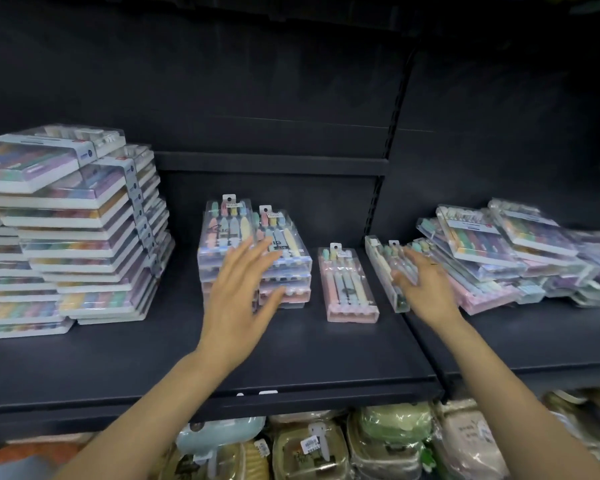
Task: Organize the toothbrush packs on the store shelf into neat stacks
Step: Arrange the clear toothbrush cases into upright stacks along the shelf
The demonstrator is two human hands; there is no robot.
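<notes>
You are in the middle of the job. Your left hand [238, 289] is spread flat, with straight fingers, in front of the two small stacks [253, 251] you have made, and it holds nothing. Your right hand [421, 285] curls its fingers on a tilted pack [385, 271] that stands on its edge. One pink pack [349, 284] lies flat and alone between your hands. I think you should lift the tilted pack next and lay it flat on a stack. Farther right, the messy pile [506, 254] waits. The tall stack [66, 223] at far left leans a bit.
</notes>
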